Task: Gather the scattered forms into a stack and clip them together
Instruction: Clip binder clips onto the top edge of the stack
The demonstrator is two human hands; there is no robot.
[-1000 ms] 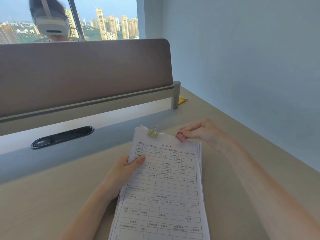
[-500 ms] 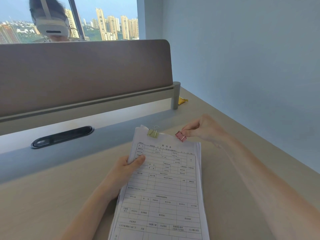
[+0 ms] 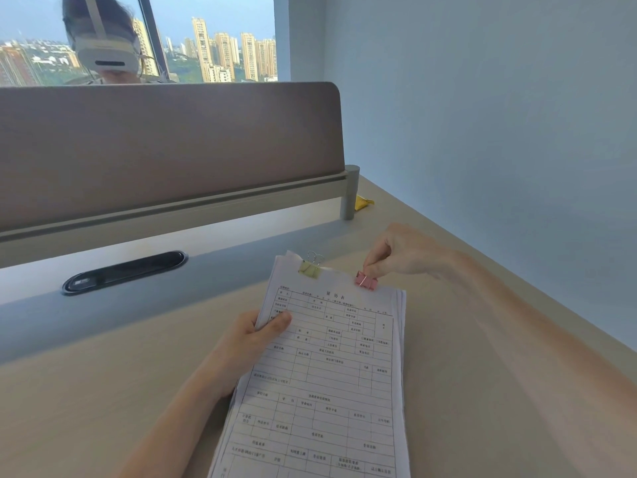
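White printed forms in a stack [image 3: 331, 374], left hand [image 3: 251, 343] gripping its left edge; right hand [image 3: 396, 257] pinches a pink binder clip [image 3: 365, 281] on the far edge, right of a yellow-green binder clip [image 3: 310, 269].

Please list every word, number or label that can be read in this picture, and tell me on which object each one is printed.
"履历表": the heading at the top of the top sheet of the stack of forms, only just legible.
Cell labels in the form's table: printed characters, too small and blurred to read.
Small label inside the black cable slot in the desk: too blurred to read.
Green binder clip, pink binder clip: no text visible.
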